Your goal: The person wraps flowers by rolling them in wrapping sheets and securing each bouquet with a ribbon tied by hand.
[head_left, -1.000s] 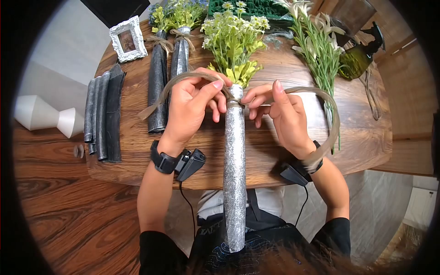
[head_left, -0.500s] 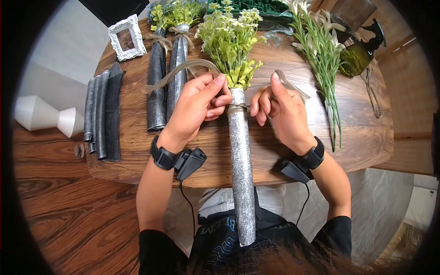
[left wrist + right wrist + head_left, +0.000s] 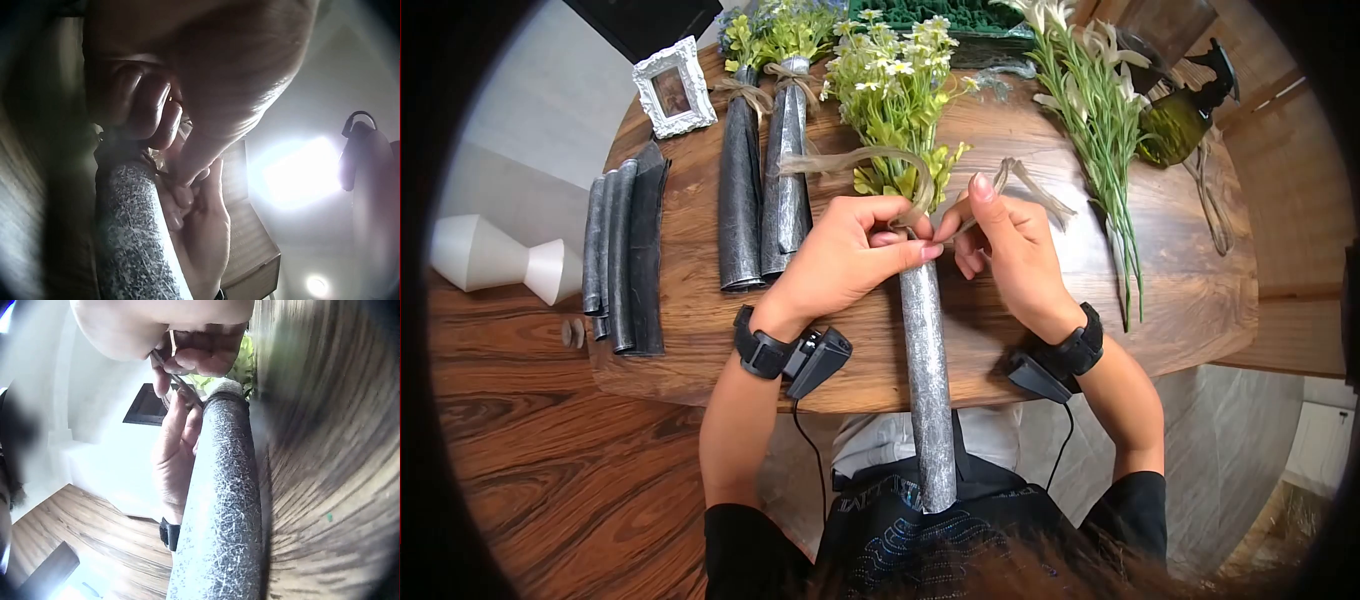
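A long silver-grey wrapped roll (image 3: pixel 927 350) slants from the person's lap up to the table, with white daisies and yellow-green leaves (image 3: pixel 900 100) out of its top. A brown ribbon (image 3: pixel 840 160) loops at its neck. The left hand (image 3: pixel 850 258) pinches the ribbon at the neck, thumb and fingertips against it. Just right of the neck, the right hand (image 3: pixel 1015 250) pinches the ribbon's other part, its tail rising beyond the fingers. In the right wrist view the ribbon (image 3: pixel 181 382) stretches taut between the hands beside the roll (image 3: pixel 219 487). The left wrist view shows the fingers overlapping.
Two wrapped bouquets (image 3: pixel 742 190) with bows lie left of the flowers. Further left are dark rolls (image 3: pixel 622 250) and a white picture frame (image 3: pixel 673 88). White lilies (image 3: pixel 1100 130), a green spray bottle (image 3: pixel 1180 125) and a green box (image 3: pixel 960 25) stand behind and right on the wooden table (image 3: pixel 1190 300).
The left hand has moved right and down to the neck, carrying its ribbon end over it. The right hand has drawn its ribbon tail in, with the long loop gone. The roll has shifted slightly.
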Demonstrator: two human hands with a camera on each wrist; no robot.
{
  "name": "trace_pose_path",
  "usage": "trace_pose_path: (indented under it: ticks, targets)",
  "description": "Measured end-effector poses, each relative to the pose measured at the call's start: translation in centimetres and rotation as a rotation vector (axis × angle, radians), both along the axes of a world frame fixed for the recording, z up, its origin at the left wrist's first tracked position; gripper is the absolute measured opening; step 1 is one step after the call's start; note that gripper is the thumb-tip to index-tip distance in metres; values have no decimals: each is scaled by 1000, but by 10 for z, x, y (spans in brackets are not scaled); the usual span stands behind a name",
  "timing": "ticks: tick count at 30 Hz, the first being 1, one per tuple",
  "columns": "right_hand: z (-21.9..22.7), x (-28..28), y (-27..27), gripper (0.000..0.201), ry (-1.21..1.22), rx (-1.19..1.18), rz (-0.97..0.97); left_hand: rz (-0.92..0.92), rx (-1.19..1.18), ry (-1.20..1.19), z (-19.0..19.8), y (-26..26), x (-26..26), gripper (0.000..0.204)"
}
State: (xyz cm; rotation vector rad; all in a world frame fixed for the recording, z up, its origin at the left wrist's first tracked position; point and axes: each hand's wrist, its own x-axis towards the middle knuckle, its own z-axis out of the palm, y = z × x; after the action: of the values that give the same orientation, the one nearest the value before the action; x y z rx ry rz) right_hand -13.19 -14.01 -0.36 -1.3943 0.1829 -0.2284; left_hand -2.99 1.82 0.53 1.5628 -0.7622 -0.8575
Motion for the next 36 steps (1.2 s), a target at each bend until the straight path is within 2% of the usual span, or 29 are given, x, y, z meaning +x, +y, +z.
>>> trace_pose_path:
  ticks: [3, 7, 9, 13, 15, 20, 23, 29, 33, 35, 36]
  targets:
    - [1, -1, -4, 55, 13, -89, 49, 37, -32, 17, 7, -3, -6, 11]
    - [-2, -2, -2, 53, -30, -89, 50, 21, 7, -21, 4, -1, -5, 9]
    - [-1, 0, -1, 37, -40, 15, 19, 45, -21, -37, 4, -1, -4, 8]
    - [5, 0, 1, 24, -79, 114, 11, 61, -19, 32, -1, 1, 2, 8]
    - [4, 0, -1, 26, -17, 64, 84, 128, -172, 56, -5, -2, 2, 7]
    - [2, 1, -3, 19, 22, 9, 122, 110, -137, 109, -4, 0, 0, 10]
    - [0, 1, -4, 17, 33, 55, 146, 135, -133, 154, 1, -1, -3, 9]
    - [-5, 0, -3, 12, 111, -87, 94, 116, -216, 113, -6, -5, -6, 10]
    - [-5, 1, -1, 10, 48, -67, 74, 100, -179, 248, 2, -1, -3, 16]
    - [-4, 1, -1, 8, -46, -43, 46, 99, -198, 414, 4, -1, -2, 25]
    - [-4, 1, -1, 8, -43, -43, 46, 105, -162, 404, 6, -2, -3, 34]
